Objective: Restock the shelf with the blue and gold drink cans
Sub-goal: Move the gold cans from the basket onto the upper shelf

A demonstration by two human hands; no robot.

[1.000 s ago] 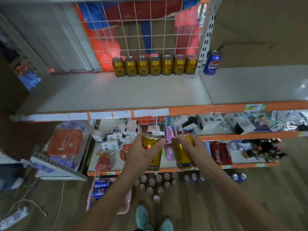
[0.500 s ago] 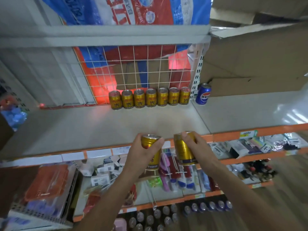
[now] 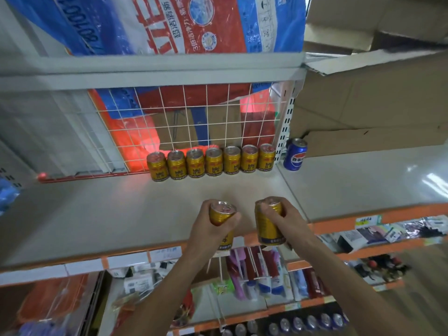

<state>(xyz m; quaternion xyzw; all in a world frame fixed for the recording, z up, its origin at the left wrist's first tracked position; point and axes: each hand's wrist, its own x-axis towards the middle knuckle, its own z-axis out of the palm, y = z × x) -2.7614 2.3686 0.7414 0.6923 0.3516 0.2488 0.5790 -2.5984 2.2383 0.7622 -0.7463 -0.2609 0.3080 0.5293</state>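
I'm gripping a can (image 3: 221,212) in the left hand (image 3: 213,230) and a second can (image 3: 267,230) in the right hand (image 3: 284,220) over the shelf (image 3: 121,214) edge, aiming to set both upright before the back row (image 3: 213,161).

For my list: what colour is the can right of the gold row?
The can is blue; head view.

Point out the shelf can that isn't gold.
The blue can, standing alone right of the post; the row of cans beside it is all gold.
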